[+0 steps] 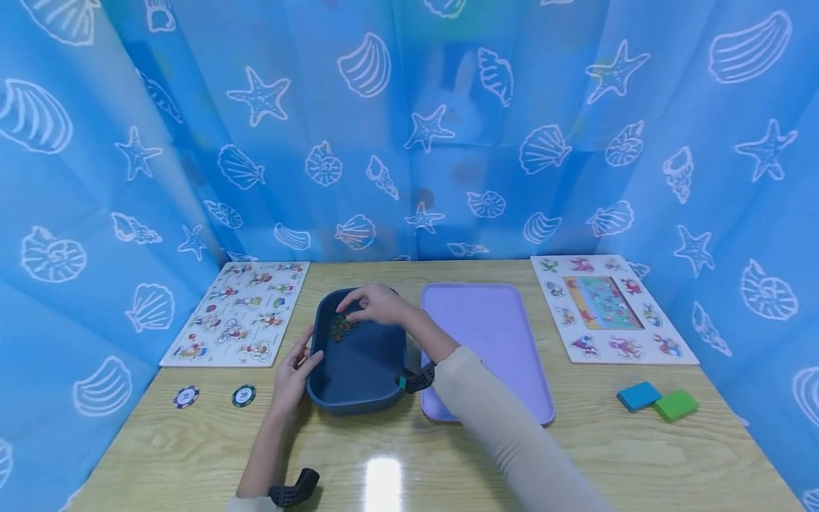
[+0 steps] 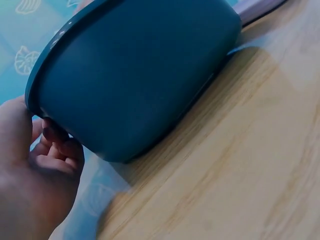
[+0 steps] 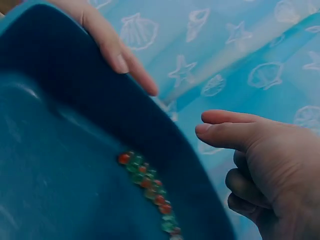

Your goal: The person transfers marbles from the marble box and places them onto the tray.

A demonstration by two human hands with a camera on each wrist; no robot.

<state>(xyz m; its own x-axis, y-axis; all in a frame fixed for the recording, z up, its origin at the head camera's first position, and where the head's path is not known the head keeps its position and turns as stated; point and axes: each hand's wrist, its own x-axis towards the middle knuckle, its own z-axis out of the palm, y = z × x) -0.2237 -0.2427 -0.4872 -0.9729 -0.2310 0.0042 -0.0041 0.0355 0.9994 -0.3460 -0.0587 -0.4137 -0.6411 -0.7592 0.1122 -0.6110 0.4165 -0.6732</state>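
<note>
A dark blue plastic bin (image 1: 361,366) sits left of the middle of the wooden table. My left hand (image 1: 292,378) grips its left side, with the thumb at the rim and the fingers curled under the lip outside. Small red and green beads (image 3: 145,180) lie in a strip along one wall inside, near the far left corner. Over the far part of the bin hovers my right hand (image 1: 382,306). Its thumb and index finger are extended close together and the other fingers are bent; nothing shows between the tips in the right wrist view.
Right of the bin lies a purple tray (image 1: 486,341). Picture puzzle boards stand at the back left (image 1: 237,313) and back right (image 1: 601,306). Two poker chips (image 1: 244,395) lie at the left, a blue block (image 1: 638,396) and a green block (image 1: 675,404) at the right.
</note>
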